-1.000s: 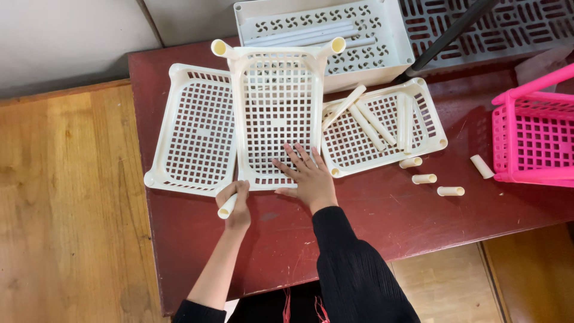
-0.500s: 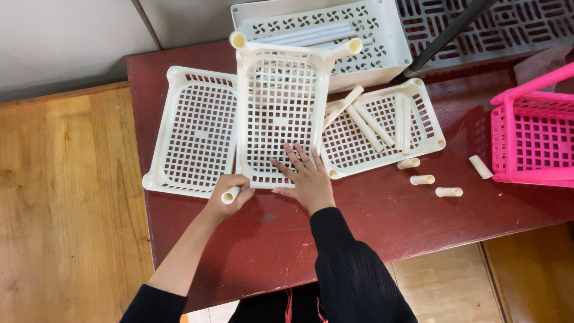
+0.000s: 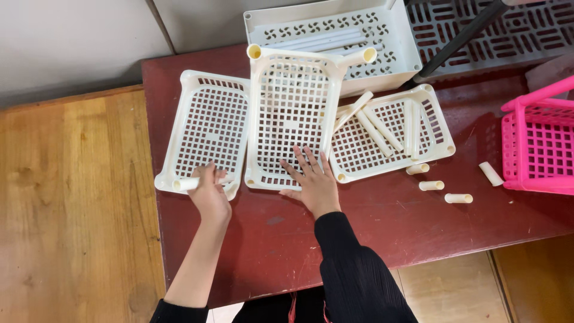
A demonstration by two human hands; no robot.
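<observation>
Cream tube [image 3: 188, 183], gripped in the left hand [image 3: 210, 190], lay with its long axis sideways at the near corner of the left tray [image 3: 206, 128]; the right hand [image 3: 312, 179], fingers spread flat, pressed the middle tray [image 3: 293, 113] beside it on the worktop [image 3: 382, 227]

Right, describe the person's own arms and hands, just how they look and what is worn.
Both hands are bare, no gloves or rings visible. The right hand has a black ribbed long sleeve reaching the wrist. The left hand has a bare forearm, with black fabric only near the elbow.

Dark red table [image 3: 382, 233] with white lattice trays [image 3: 209, 128], pink basket [image 3: 541, 143], loose short tubes [image 3: 431, 185].
</observation>
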